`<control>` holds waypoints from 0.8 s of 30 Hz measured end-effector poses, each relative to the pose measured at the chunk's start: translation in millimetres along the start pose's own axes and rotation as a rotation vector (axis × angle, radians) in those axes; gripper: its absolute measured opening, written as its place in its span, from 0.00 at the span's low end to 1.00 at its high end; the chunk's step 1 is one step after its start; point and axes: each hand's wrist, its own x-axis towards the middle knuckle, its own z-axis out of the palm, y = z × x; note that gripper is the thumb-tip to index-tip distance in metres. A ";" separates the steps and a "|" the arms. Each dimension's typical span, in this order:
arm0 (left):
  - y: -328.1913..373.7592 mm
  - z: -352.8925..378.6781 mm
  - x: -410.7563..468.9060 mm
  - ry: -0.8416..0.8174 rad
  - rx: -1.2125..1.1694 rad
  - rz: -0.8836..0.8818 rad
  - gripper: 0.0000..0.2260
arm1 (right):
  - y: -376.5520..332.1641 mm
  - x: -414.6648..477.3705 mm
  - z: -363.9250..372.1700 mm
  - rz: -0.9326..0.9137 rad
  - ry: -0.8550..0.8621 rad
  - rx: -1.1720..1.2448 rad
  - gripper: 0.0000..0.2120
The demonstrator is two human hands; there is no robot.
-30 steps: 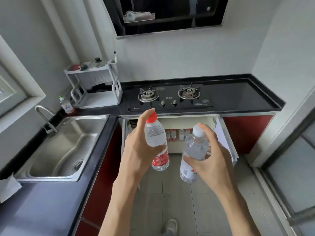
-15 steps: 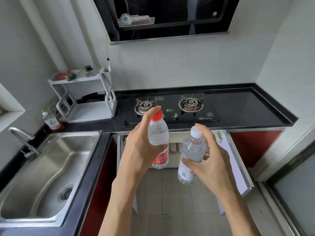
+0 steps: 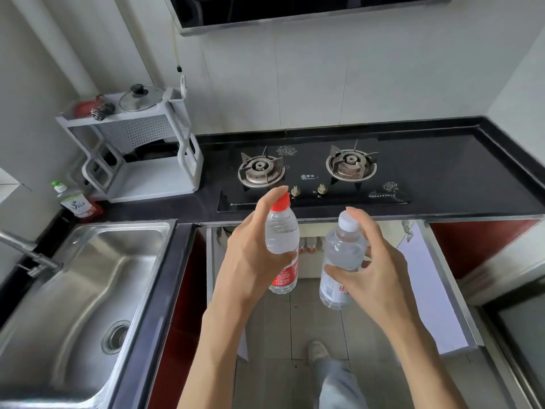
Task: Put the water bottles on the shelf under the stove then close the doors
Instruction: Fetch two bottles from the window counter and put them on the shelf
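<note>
My left hand (image 3: 250,255) grips a clear water bottle with a red cap and red label (image 3: 281,237), held upright. My right hand (image 3: 374,273) grips a second clear bottle with a white cap and white label (image 3: 343,249), tilted slightly. Both hang in front of the open cabinet under the gas stove (image 3: 312,175). The right cabinet door (image 3: 433,284) stands wide open; the left door (image 3: 210,261) is seen edge-on. Between the bottles, small bottles (image 3: 308,245) show deep on the shelf inside; most of the shelf is hidden by my hands.
A steel sink (image 3: 85,296) with a tap (image 3: 28,255) fills the left. A white dish rack (image 3: 138,149) with a pot lid and a dish-soap bottle (image 3: 75,202) stand on the black counter (image 3: 460,178). My foot (image 3: 318,352) rests on the tiled floor.
I have stepped closer to the stove, and the view has dropped toward the counter and floor. Both hands still hold their bottles in the same grip.
</note>
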 end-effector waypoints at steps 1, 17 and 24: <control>-5.7 3.2 7.8 0.003 0.002 -0.008 0.47 | 2.9 9.9 4.9 -0.003 -0.004 0.001 0.48; -122.9 90.3 139.0 -0.070 -0.023 -0.229 0.48 | 95.7 167.8 101.9 0.074 -0.159 -0.026 0.47; -190.4 143.7 159.4 -0.059 -0.047 -0.224 0.47 | 163.1 185.3 145.9 0.071 -0.175 0.009 0.46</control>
